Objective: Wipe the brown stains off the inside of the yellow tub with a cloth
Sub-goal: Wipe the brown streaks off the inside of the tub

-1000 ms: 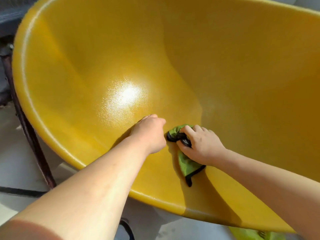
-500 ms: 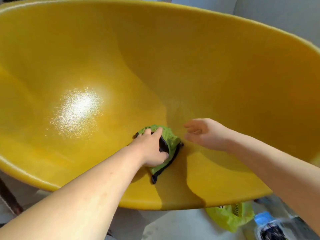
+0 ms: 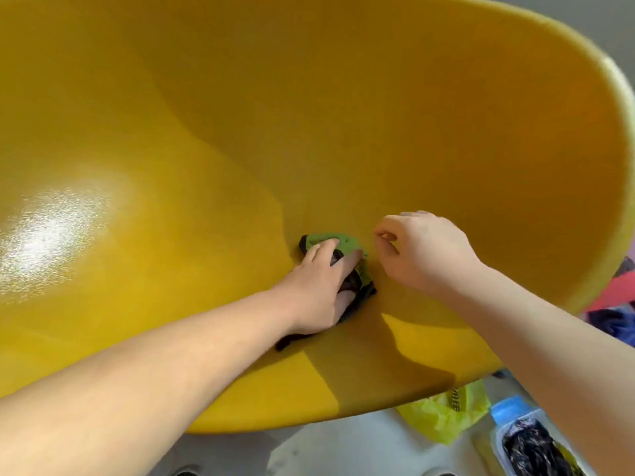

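The green cloth [image 3: 330,240], edged in black, lies bunched against the inner wall of the yellow tub [image 3: 378,115], low down towards the near rim, where the sunlit part meets the shaded part. The left hand [image 3: 319,290] lies on top of it, fingers reaching over the green fabric and thumb below. A black fold is pinched between them, so the hand grips the cloth while pressing it to the wall. The right hand [image 3: 426,252] hovers just beside the cloth, apart from it, with fingers loosely curled and nothing in them. No brown stains can be made out plainly on the yellow surface here.

The cloth looks soft, light and limp. It will likely crumple and slide under the palm unless a fold is kept pinched, so the bunched middle is the place to hold it. The tub wall looks hard, glossy and curved, probably slick, so a wipe should need firm pressure that follows the curve.

On the floor [image 3: 326,451] past the near rim lie a yellow-green plastic bag [image 3: 443,413] and a blue-lidded container [image 3: 522,438].
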`<state>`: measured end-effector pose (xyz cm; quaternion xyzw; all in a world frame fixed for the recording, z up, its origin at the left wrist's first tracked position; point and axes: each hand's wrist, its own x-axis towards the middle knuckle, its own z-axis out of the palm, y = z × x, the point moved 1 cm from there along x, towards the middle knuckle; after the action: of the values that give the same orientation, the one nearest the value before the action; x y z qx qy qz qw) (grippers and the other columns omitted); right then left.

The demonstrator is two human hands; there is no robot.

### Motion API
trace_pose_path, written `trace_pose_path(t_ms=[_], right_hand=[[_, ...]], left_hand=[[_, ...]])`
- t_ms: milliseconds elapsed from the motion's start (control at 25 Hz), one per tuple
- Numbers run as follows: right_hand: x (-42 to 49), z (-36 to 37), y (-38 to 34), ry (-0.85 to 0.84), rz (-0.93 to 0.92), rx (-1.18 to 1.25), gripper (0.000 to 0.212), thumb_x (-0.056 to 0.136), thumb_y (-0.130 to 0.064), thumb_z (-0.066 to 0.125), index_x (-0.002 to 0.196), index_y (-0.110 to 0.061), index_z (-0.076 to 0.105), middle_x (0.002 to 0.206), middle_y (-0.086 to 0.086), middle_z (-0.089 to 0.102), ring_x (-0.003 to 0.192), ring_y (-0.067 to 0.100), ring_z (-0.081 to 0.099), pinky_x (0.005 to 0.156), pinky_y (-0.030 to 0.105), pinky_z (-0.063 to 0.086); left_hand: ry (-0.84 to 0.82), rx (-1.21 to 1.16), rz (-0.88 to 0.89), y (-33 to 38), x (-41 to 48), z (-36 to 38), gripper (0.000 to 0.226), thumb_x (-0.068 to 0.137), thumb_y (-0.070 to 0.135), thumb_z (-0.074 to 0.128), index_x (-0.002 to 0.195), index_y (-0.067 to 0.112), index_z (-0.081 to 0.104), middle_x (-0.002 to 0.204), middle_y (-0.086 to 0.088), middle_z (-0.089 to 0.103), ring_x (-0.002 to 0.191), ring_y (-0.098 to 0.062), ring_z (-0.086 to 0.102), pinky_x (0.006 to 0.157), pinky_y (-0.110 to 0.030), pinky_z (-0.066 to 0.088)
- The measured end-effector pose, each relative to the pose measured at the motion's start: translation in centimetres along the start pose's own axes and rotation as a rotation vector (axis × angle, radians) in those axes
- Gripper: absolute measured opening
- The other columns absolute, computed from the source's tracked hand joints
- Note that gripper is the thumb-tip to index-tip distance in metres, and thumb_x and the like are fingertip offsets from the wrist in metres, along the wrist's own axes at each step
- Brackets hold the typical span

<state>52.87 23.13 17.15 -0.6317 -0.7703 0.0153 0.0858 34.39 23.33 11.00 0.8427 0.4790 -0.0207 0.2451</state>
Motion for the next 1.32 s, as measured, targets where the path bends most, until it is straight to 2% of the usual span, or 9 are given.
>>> trace_pose_path(t_ms=[200, 320, 480, 720, 920, 1000, 1120, 1240, 1320], right_hand=[[1.3, 1.7, -0.7, 0.037, 0.045, 0.001, 0.02, 0.095, -0.025, 0.052, 0.097, -0.023, 0.072, 0.089, 0.001, 0.07, 0.092, 0.033, 0.063, 0.07, 0.035, 0.043], [0.8, 1.9, -0.6, -0.028, 0.07, 0.041, 0.021, 0.097, -0.031, 0.053, 0.1, -0.025, 0.073, 0.092, -0.001, 0.072, 0.095, 0.03, 0.064, 0.075, 0.034, 0.047], [0.0, 2.0, 0.2, -0.133, 0.113, 0.053, 0.026, 0.098, -0.04, 0.053, 0.106, -0.027, 0.073, 0.098, -0.002, 0.072, 0.102, 0.027, 0.065, 0.078, 0.033, 0.044], [-1.5, 0.2, 2.0, -0.233, 0.062, 0.082, 0.027, 0.096, -0.042, 0.059, 0.113, -0.027, 0.073, 0.11, -0.001, 0.07, 0.113, 0.027, 0.062, 0.089, 0.041, 0.056], [-3.8, -3.9, 5.1, 0.062, 0.077, -0.083, 0.02, 0.094, -0.031, 0.06, 0.094, -0.022, 0.078, 0.087, 0.001, 0.071, 0.091, 0.031, 0.065, 0.087, 0.042, 0.05], [-4.7, -6.1, 7.0, 0.275, 0.091, -0.204, 0.022, 0.093, -0.029, 0.058, 0.088, -0.021, 0.078, 0.082, 0.003, 0.071, 0.087, 0.034, 0.065, 0.106, 0.051, 0.043], [-5.8, -9.0, 9.2, 0.466, 0.101, -0.288, 0.025, 0.094, -0.019, 0.053, 0.102, -0.022, 0.078, 0.107, 0.006, 0.075, 0.109, 0.034, 0.065, 0.126, 0.058, 0.017], [-6.8, -9.7, 10.4, 0.573, 0.154, -0.12, 0.052, 0.089, -0.009, 0.042, 0.135, -0.013, 0.065, 0.146, 0.019, 0.057, 0.142, 0.041, 0.045, 0.121, 0.059, 0.031], [-7.0, -9.3, 10.9, 0.578, 0.152, -0.049, 0.062, 0.085, -0.009, 0.032, 0.14, -0.008, 0.061, 0.151, 0.023, 0.05, 0.148, 0.044, 0.038, 0.118, 0.058, 0.037]], left_hand=[[0.125, 0.228, 0.026, -5.9, 5.6, -3.7, 0.064, 0.1, 0.027, 0.048, 0.158, 0.032, 0.02, 0.163, -0.009, 0.017, 0.15, -0.034, 0.018, 0.116, -0.052, 0.032], [0.226, 0.257, -0.222, -9.0, 6.0, -5.2, 0.065, 0.095, 0.021, 0.051, 0.154, 0.03, 0.026, 0.16, -0.009, 0.022, 0.147, -0.034, 0.022, 0.114, -0.05, 0.033], [0.271, 0.327, -0.505, -6.5, 2.1, -2.8, 0.047, 0.087, 0.042, 0.046, 0.128, 0.018, 0.04, 0.129, -0.016, 0.043, 0.119, -0.036, 0.041, 0.098, -0.048, 0.041], [0.074, 0.193, -0.049, 0.3, -3.6, 1.4, 0.046, 0.092, 0.052, 0.041, 0.13, 0.026, 0.034, 0.114, -0.005, 0.037, 0.11, -0.028, 0.039, 0.087, -0.046, 0.048], [0.225, -0.033, -0.38, 3.3, 0.4, 1.3, 0.043, 0.099, 0.045, 0.045, 0.136, 0.023, 0.036, 0.127, -0.012, 0.042, 0.12, -0.036, 0.041, 0.093, -0.046, 0.042], [0.253, -0.162, -0.235, 8.8, 1.1, 2.5, 0.046, 0.098, 0.047, 0.048, 0.136, 0.023, 0.039, 0.125, -0.013, 0.044, 0.118, -0.04, 0.045, 0.095, -0.046, 0.042], [0.293, -0.377, 0.081, 15.4, 2.5, 2.4, 0.055, 0.09, 0.042, 0.047, 0.139, 0.019, 0.043, 0.129, -0.014, 0.045, 0.122, -0.04, 0.043, 0.099, -0.049, 0.042], [0.375, -0.375, 0.216, 17.1, 7.3, -1.1, 0.061, 0.084, 0.032, 0.046, 0.143, 0.016, 0.041, 0.14, -0.015, 0.041, 0.131, -0.04, 0.04, 0.105, -0.053, 0.039], [0.459, -0.316, 0.238, 17.1, 10.7, -4.0, 0.061, 0.084, 0.028, 0.046, 0.144, 0.021, 0.04, 0.146, -0.012, 0.039, 0.134, -0.038, 0.04, 0.106, -0.051, 0.04]])
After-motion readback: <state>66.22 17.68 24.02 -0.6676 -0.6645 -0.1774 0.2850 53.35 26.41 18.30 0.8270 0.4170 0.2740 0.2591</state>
